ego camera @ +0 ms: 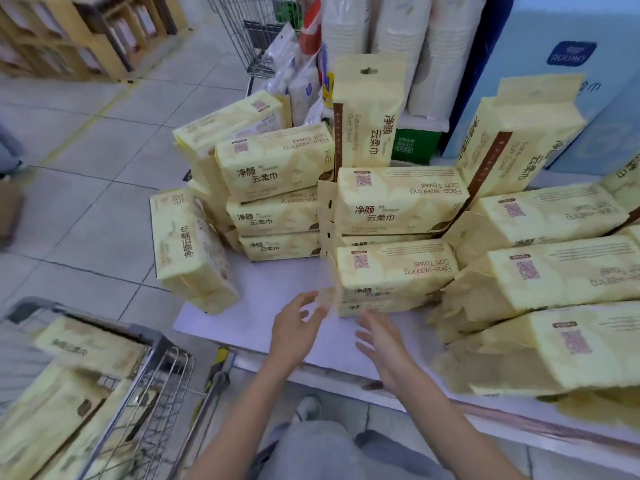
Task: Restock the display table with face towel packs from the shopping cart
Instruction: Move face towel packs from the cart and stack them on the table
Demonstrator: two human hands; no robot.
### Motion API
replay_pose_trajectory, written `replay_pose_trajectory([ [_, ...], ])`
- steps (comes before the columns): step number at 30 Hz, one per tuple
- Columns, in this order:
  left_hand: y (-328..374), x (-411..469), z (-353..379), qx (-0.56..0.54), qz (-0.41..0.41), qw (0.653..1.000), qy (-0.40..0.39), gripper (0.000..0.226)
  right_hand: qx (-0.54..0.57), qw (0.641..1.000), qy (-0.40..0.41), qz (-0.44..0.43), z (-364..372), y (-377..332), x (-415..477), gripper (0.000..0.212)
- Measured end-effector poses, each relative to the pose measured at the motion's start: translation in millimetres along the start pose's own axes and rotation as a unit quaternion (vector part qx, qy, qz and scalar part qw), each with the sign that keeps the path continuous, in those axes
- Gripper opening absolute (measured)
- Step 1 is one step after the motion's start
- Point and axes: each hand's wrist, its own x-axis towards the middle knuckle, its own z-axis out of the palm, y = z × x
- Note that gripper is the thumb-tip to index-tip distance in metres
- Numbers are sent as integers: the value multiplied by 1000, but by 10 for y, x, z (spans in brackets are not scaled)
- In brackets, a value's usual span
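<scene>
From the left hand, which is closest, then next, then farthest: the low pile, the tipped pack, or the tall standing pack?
Starting from the left hand:
1. The low pile, right in front of the fingers.
2. The tipped pack, at the left corner of the table.
3. The tall standing pack, up at the back.
</scene>
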Motion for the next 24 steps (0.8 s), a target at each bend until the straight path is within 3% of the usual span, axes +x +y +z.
replay_pose_trajectory([
  [3, -275, -303, -94, -20, -29, 998, 43, 36, -142, 986, -80, -35, 39, 232, -176, 16],
  [7, -723, -867, -208, -59, -85, 990, 95, 37, -304, 940, -146, -54, -21, 496, -327, 30],
  [16, -1558, -2287, -221, -169, -240, 908, 300, 29, -452, 833, -311, -71, 257, 1129, -652, 31],
  [21, -1834, -2766, -304, -235, -270, 846, 395, 17, -504, 754, -411, -92, 822, 1322, -907, 37],
  [24, -2017, -2931, -425, -260, -289, 819, 423, 22, -515, 728, -440, -105, 1253, 1421, -1059, 38],
])
